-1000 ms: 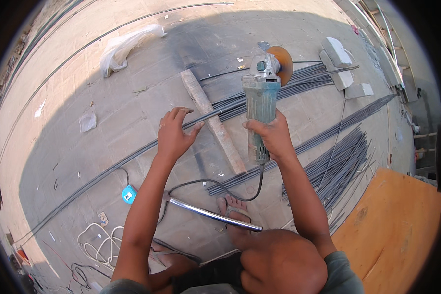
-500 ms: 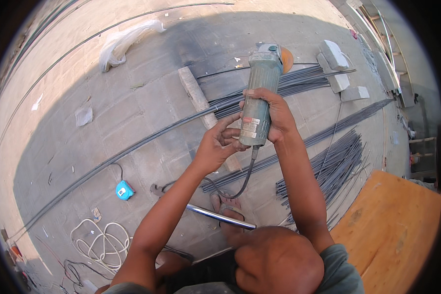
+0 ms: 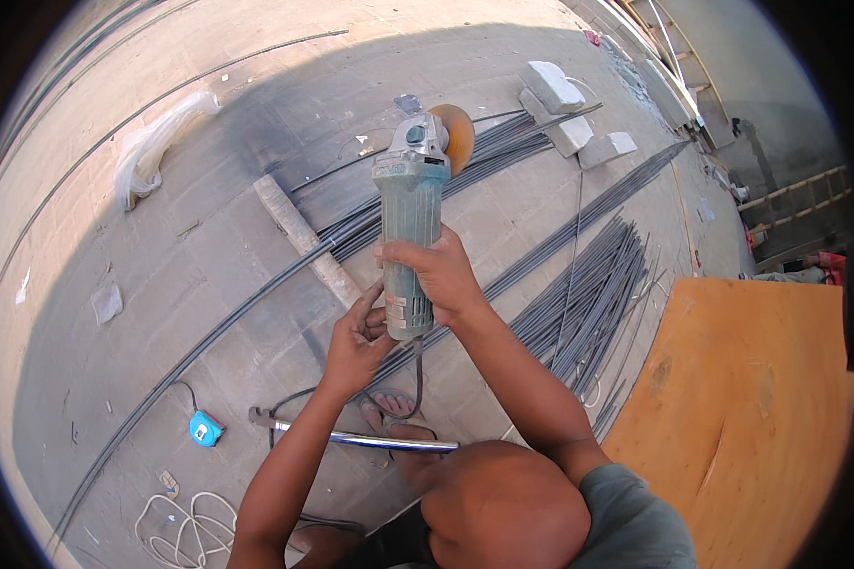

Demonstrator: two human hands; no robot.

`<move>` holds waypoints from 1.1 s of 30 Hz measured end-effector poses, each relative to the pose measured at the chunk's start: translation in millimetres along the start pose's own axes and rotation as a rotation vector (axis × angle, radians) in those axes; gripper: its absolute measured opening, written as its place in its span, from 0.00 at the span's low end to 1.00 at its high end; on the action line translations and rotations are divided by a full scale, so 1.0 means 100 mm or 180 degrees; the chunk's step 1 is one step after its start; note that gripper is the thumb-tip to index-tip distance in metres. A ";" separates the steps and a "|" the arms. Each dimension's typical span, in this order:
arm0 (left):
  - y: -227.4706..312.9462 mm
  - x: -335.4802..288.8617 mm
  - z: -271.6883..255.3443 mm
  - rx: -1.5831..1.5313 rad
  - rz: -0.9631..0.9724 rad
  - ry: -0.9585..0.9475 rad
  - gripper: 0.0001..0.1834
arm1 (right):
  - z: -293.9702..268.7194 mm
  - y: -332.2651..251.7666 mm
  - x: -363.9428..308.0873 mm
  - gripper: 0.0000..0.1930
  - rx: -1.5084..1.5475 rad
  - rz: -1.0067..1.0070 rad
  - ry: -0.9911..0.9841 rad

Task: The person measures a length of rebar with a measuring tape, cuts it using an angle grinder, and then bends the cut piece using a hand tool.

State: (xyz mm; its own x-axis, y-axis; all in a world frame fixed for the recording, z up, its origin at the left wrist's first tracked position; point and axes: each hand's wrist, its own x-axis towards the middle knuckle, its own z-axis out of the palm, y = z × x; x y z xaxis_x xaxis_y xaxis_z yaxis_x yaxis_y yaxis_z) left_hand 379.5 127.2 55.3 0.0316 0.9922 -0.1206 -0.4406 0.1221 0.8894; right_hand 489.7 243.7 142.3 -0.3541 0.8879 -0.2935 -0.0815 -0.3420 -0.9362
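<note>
A green angle grinder (image 3: 411, 204) is held up in front of me, its orange-brown disc (image 3: 458, 139) at the far end. My right hand (image 3: 438, 270) wraps round the grinder's body from the right, thumb across the top. At the lower left of the casing, my left hand (image 3: 359, 346) touches the grinder's rear end with bent fingers; some fingertips are hidden behind it. A dark power cord (image 3: 419, 379) hangs from the rear and curves down by my foot.
Long steel rods (image 3: 351, 232) lie across a wooden block (image 3: 299, 237). More rods (image 3: 593, 294) are heaped at the right, beside an orange board (image 3: 731, 408). White blocks (image 3: 555, 90) sit at the far right. Nearer lie a blue tape measure (image 3: 204, 429), a metal bar (image 3: 361, 439) and white cord (image 3: 185, 531).
The grinder and both hands have shifted left and slightly down in the picture. The ground scene has moved left too, as the view turned. My grip looks much the same.
</note>
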 end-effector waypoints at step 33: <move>0.39 -0.02 -1.55 0.4869 0.0798 0.1686 0.20 | -1.72 0.95 0.24 0.36 -0.4231 0.0927 0.2437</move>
State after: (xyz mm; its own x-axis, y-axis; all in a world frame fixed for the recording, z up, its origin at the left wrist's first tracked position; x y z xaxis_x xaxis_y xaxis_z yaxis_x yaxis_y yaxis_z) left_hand 223.1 126.0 22.0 -0.3347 0.9104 0.2433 0.8690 0.1983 0.4533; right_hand 633.8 285.5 13.0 0.3642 0.9227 -0.1263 0.9010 -0.3834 -0.2029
